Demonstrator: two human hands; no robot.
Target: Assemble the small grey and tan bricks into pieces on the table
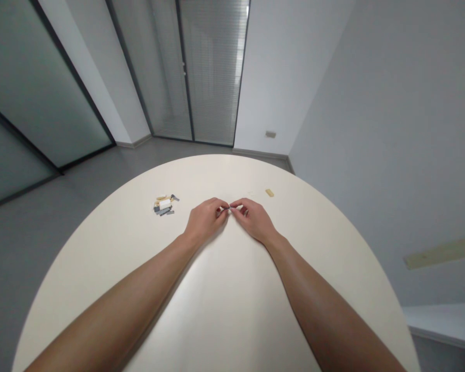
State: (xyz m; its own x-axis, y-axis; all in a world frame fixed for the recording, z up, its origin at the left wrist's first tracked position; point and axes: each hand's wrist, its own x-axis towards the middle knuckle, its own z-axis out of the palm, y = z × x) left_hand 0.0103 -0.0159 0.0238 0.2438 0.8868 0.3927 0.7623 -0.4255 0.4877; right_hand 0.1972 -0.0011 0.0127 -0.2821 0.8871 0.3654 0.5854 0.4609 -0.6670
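Both hands meet over the middle of the table, fingertips nearly touching. My left hand (206,219) is closed in a pinch on a small dark grey piece (225,208), mostly covered by the fingers. From the other side my right hand (253,218) pinches at the same spot; what lies between its fingertips is too small and covered to name. To the left lies a little pile of building-brick pieces (164,211) in grey, white, tan and dark tones. A tan flat piece (269,192) rests alone beyond my right hand.
The round cream table (217,310) has a curved far edge. Some faint pale bits (250,193) lie just past my right hand. Behind stand glass partitions (213,72) and a white wall (372,129) with a socket plate (270,134).
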